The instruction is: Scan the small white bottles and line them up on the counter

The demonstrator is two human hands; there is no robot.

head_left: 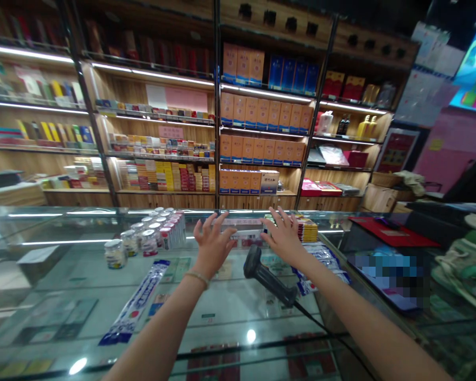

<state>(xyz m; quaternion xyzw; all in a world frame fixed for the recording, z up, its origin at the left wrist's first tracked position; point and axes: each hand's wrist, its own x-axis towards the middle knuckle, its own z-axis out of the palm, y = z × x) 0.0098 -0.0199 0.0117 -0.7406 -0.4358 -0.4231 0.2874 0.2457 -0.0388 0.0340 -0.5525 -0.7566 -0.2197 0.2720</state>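
Both hands are held out over a glass counter [222, 312], fingers spread and nothing in them. My left hand [213, 244] is open, with a band on its wrist, to the right of rows of small jars [150, 241] and slim boxes [173, 233]. My right hand [283, 239] is open too, in front of a stack of yellow and red packs [308, 230] that it partly hides. Between my arms a black barcode scanner [267, 278] lies on the glass, its cable running toward me. A long blue-and-white packet [137, 301] lies left of my left forearm.
Several blue-and-white packets [328, 262] lie beyond my right forearm. Farther right are a red mat [392, 233], a partly blurred tablet-like object [384, 280] and a green-and-white bag [464, 259]. Lit wooden shelves [164, 203] with boxes and bottles line the back wall.
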